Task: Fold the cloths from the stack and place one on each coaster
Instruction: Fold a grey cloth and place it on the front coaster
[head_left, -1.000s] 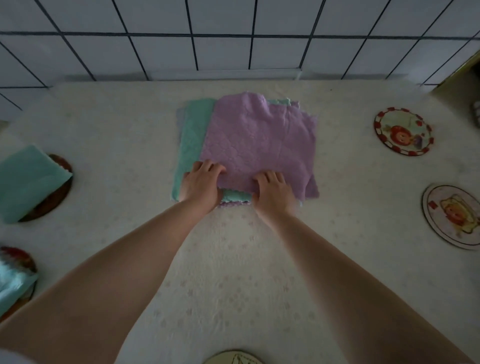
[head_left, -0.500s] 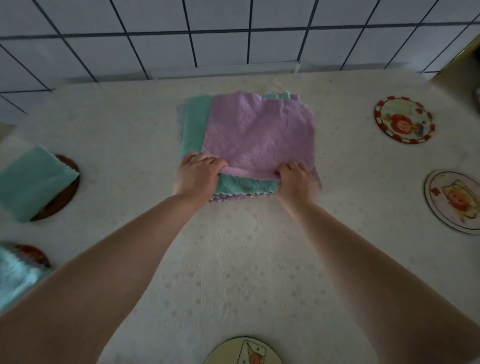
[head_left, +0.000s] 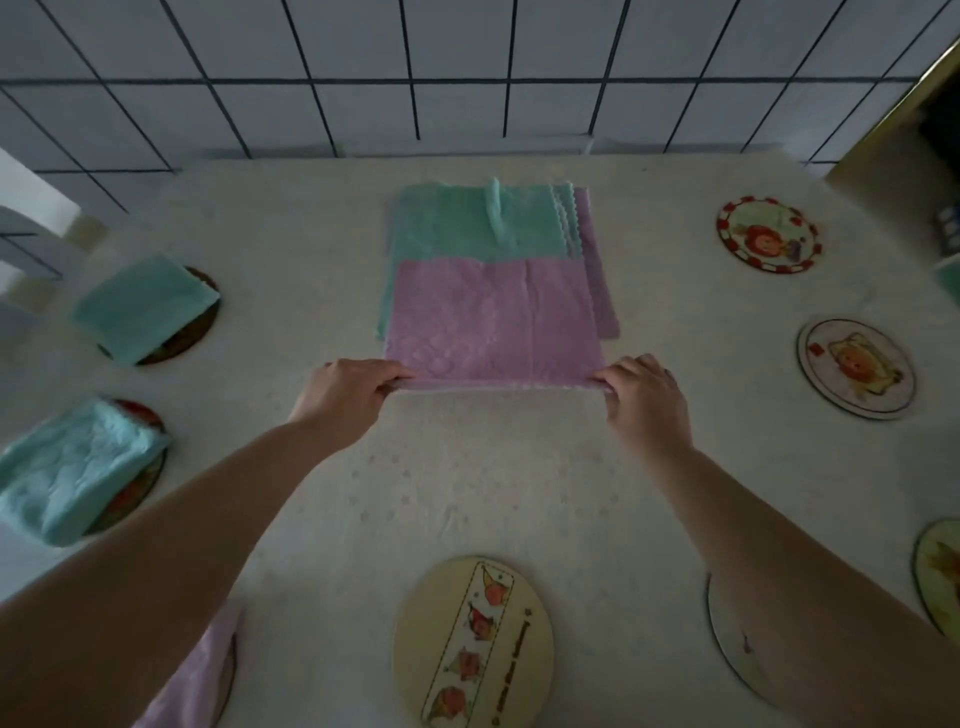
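Pink quilted microfibre cloth (head_left: 493, 322) lies half over the teal-and-pink cloth stack (head_left: 457, 223) at table centre, near edge doubled. Left hand (head_left: 348, 395) and right hand (head_left: 641, 397) each pinch a near corner, fingers closed on the fabric. Looks light, limp, grippy, so hold it by the corners and keep the edge taut or it will probably sag. Bare round picture coaster (head_left: 766, 234) lies far right.

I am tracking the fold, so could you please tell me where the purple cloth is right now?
In the head view, the purple cloth lies at table centre, overlapping the near part of the teal stack, its near corners pinched by the left hand and right hand.
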